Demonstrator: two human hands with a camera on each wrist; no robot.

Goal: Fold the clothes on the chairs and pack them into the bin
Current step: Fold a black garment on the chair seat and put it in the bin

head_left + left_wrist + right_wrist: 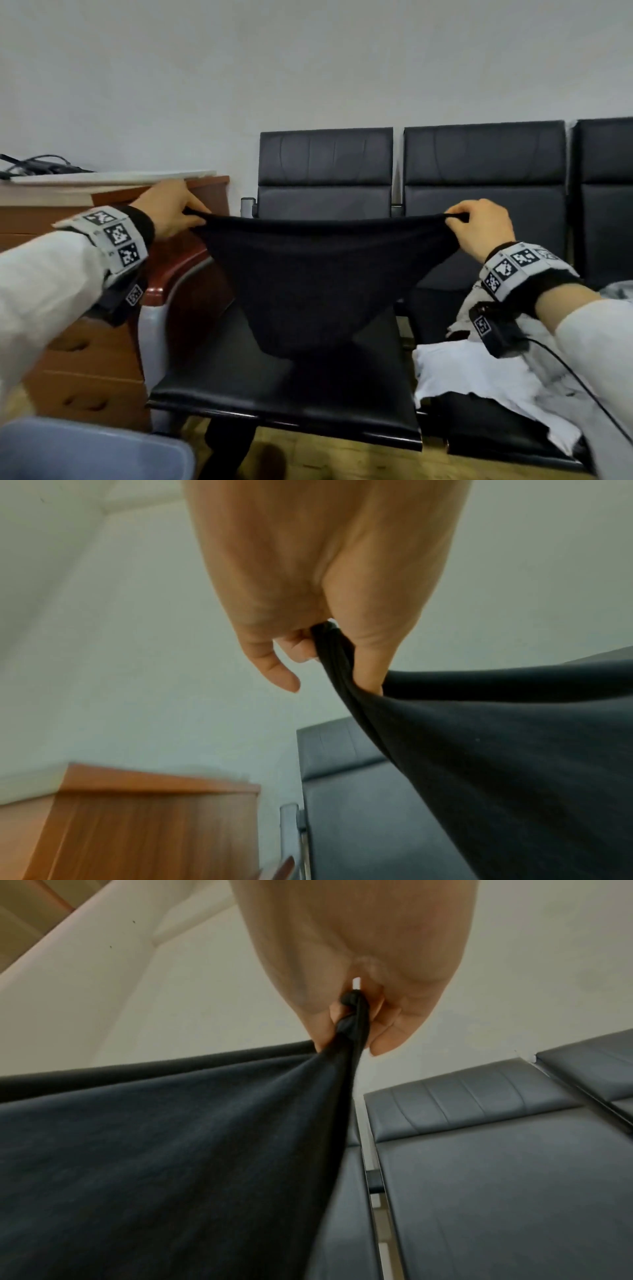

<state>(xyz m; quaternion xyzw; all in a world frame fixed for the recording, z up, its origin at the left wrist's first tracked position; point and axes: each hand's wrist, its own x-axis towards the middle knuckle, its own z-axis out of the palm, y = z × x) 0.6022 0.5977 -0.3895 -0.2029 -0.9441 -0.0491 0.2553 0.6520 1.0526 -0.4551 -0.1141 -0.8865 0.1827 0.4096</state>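
A black garment [322, 274] hangs stretched between my two hands above the left black chair seat [239, 387]. My left hand [186, 214] pinches its left top corner, and the left wrist view shows the black garment [496, 750] bunched between thumb and fingers of the left hand [329, 647]. My right hand [464, 222] pinches the right top corner; in the right wrist view the black garment [171, 1150] runs out of the right hand [352, 1020]. The cloth sags to a point near the seat. A blue-grey bin [85, 452] sits at the lower left.
White and grey clothes [486, 380] lie heaped on the middle chair [483, 192] to the right, over something black. A wooden desk with drawers [102, 342] stands on the left, cables on its top. A white wall is behind the row of chairs.
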